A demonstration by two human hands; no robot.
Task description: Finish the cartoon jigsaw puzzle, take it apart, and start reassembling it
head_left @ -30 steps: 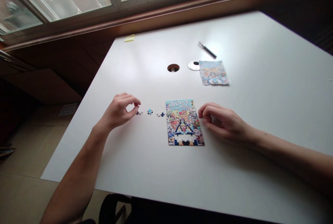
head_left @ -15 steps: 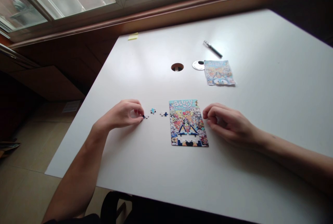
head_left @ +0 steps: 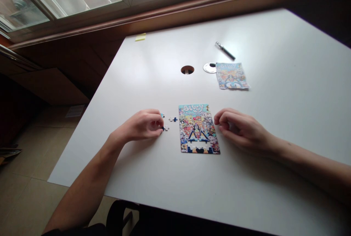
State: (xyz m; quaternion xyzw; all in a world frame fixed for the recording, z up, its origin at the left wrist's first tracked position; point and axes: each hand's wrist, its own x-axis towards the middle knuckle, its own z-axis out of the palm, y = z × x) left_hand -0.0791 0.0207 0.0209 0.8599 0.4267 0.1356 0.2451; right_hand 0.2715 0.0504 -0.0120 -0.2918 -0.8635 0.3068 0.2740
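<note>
My left hand is closed, with a small dark-and-white puzzle piece pinched between thumb and finger. Just beyond those fingers lies a light-blue puzzle piece, partly hidden by them. Another dark-blue and white piece rests close to the left edge of the jigsaw puzzle. That puzzle is a colourful upright rectangle with a white gap in its lower part. Beside its right edge my right hand rests on the table with curled fingers; whether it holds anything is hidden.
A crumpled picture sheet lies at the back right, overlapping a round metal cover. Behind it is a dark pen. The white table has a cable hole and a yellow sticky note at its far edge.
My left hand has moved right, toward the puzzle, carrying the pinched piece past the light-blue one. My right hand has stayed in place.
</note>
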